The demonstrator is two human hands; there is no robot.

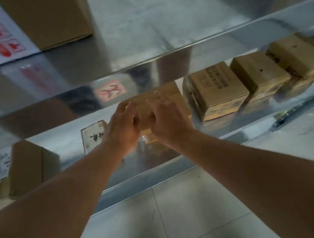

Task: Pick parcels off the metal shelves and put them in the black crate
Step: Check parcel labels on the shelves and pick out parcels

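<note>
A brown parcel (156,101) is sitting on the lower metal shelf (234,145), under the edge of the upper shelf (141,31), and both hands are reaching in at it. The left hand (121,127) is lying at the parcel's left end with its fingers loosely spread and extended; the right hand (169,120) is lying over its front right part, fingers fanned out and pointing toward the back. Motion blur is hiding whether either hand is actually touching the cardboard, and neither is curling round it.

Just right of the parcel, three more cardboard boxes are standing in a row: a printed box (216,91), a plain box (259,75) and an end box (299,58), each close beside the next. Left of the hands, a white-labelled packet (93,136) is lying on the same shelf, and further left a brown carton (27,166) with a paper label is standing near the frame's edge.

On the upper shelf, a large carton (45,19) with a red-and-white label is sitting at the left. Pale floor tiles (183,214) are showing below the shelf. The crate is not appearing in this view.
</note>
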